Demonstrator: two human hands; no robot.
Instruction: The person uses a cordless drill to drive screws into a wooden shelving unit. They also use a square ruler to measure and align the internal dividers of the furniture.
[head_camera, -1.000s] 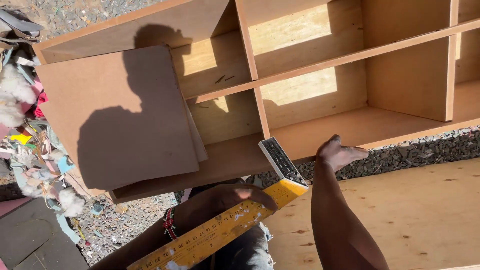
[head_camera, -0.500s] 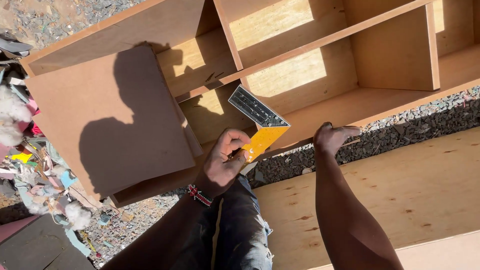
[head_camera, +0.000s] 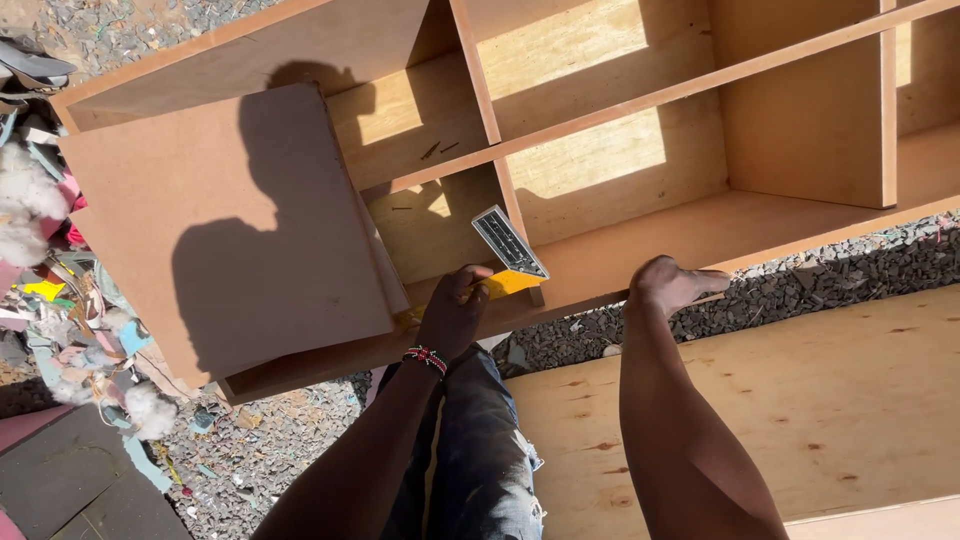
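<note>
Square now raised from beside the knee to the shelving unit, set against the upright divider near the front edge. Left hand closed round its yellow stock, metal blade angled upward; right hand resting on the unit's front edge, grip state unclear. Loose brown board leaning at left.

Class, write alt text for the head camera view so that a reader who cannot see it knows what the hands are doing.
The person's left hand holds a yellow-handled try square with a metal blade against an upright divider of a brown wooden shelf unit lying on gravel. The right hand rests on the unit's near edge, beside a pale plywood sheet.
</note>
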